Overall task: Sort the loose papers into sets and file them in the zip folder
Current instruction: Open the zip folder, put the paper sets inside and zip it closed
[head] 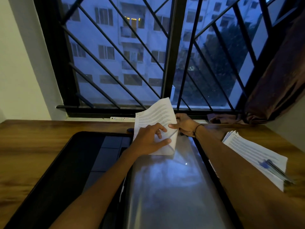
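Pinching a paper set at the folder's far edge: both hands' fingers clamped, long axis upright, left hand nearer, right hand behind.

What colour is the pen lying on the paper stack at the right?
Blue, on the pen in the head view.

Home study: wooden desk under barred window, curtain.
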Demonstrator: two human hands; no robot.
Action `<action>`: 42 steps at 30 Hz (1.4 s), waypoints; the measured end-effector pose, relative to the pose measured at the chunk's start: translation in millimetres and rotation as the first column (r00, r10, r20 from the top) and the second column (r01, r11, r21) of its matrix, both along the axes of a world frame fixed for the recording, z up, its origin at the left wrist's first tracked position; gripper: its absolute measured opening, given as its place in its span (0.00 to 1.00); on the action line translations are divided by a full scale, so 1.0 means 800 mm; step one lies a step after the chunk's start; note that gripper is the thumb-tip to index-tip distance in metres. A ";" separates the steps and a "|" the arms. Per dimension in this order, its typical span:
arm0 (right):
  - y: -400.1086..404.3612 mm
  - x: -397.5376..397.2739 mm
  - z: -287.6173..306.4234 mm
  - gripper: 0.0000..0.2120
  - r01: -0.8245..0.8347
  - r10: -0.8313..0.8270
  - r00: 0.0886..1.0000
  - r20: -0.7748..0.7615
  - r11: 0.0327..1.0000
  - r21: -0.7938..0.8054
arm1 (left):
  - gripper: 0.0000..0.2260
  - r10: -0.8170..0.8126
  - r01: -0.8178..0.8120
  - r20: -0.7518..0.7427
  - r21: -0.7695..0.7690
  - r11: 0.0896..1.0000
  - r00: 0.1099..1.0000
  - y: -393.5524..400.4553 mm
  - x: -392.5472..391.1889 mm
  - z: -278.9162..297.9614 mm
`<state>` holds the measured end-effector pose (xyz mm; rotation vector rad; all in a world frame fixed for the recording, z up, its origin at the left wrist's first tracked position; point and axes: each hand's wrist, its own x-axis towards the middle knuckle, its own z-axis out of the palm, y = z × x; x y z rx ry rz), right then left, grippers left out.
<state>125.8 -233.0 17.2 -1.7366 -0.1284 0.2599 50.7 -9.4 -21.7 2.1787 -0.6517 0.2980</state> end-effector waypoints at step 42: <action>-0.023 0.001 -0.008 0.37 0.190 -0.199 0.979 -0.044 0.970 -0.152 | 0.13 0.255 -0.293 -0.198 -0.198 0.935 0.947 0.063 0.054 0.007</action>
